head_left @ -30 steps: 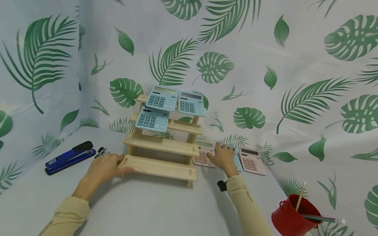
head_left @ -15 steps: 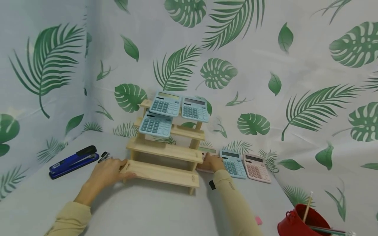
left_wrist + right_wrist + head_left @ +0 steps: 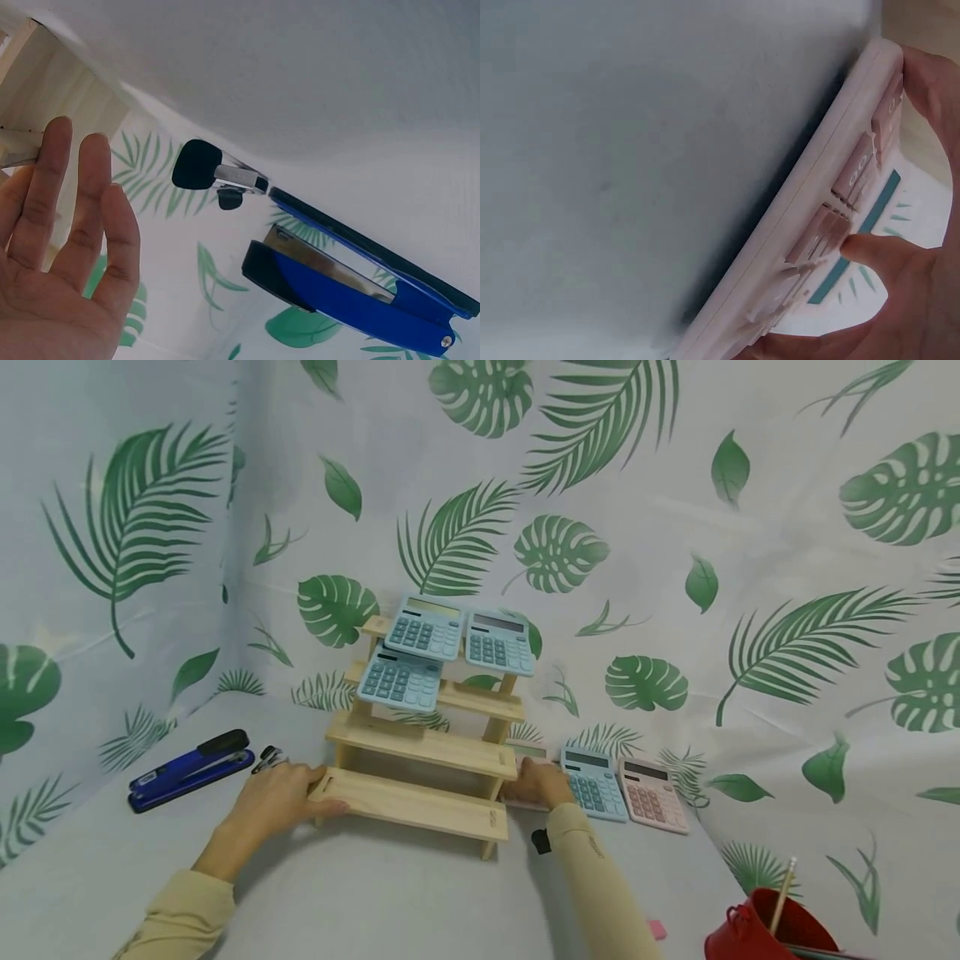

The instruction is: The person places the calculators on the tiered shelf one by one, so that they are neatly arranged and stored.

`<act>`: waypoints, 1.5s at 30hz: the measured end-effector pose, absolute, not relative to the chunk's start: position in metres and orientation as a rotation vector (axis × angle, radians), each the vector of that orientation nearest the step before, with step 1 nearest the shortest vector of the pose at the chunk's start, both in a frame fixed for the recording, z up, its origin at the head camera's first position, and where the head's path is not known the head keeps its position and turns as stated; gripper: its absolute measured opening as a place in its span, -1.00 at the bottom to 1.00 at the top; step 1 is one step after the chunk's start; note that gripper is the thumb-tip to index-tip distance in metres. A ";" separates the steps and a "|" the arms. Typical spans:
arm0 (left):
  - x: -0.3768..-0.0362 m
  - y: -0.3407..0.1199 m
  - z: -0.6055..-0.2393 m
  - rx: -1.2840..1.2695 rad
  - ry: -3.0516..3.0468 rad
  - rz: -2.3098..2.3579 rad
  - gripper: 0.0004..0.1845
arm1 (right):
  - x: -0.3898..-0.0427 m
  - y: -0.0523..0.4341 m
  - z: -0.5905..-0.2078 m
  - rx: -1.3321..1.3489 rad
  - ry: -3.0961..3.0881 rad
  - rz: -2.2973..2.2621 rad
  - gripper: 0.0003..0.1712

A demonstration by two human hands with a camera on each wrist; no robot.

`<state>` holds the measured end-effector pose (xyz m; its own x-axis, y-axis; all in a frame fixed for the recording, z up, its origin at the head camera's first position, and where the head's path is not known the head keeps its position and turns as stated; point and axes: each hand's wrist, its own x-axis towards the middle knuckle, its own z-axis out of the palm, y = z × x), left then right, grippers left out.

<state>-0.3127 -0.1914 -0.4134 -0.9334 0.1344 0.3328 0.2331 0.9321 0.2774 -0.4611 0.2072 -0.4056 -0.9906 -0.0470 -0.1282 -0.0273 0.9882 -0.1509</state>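
Since a second ago, the right hand [image 3: 542, 782] has slid left off the blue calculator [image 3: 595, 782] onto the pink calculator [image 3: 525, 777] at the wooden rack's [image 3: 420, 752] four o'clock foot. Thumb and fingers [image 3: 877, 251] pinch its near edge, long axis toward twelve. The left hand [image 3: 273, 793] rests spread at the bottom shelf's nine o'clock end.

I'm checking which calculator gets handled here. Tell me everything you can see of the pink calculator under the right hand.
The pink calculator looks like pale pink plastic with raised pink keys. It lies on the grey table beside the wooden rack's right leg, left of a blue calculator. The right hand covers most of it; the right wrist view shows the thumb on its keys and fingers curled round its edge. Its display strip barely shows.
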 end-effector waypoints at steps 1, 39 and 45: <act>-0.313 -0.192 -0.414 -0.268 -2.782 -0.456 -0.40 | -0.459 0.208 -0.406 -0.061 3.000 -0.254 0.00; -0.312 -0.195 -0.418 -0.270 -2.796 -0.467 -0.37 | -0.372 0.171 -0.285 -0.586 3.212 -0.289 -0.05; -0.315 -0.192 -0.417 -0.269 -2.784 -0.450 -0.30 | -0.388 0.151 -0.281 -0.557 3.201 -0.233 -0.07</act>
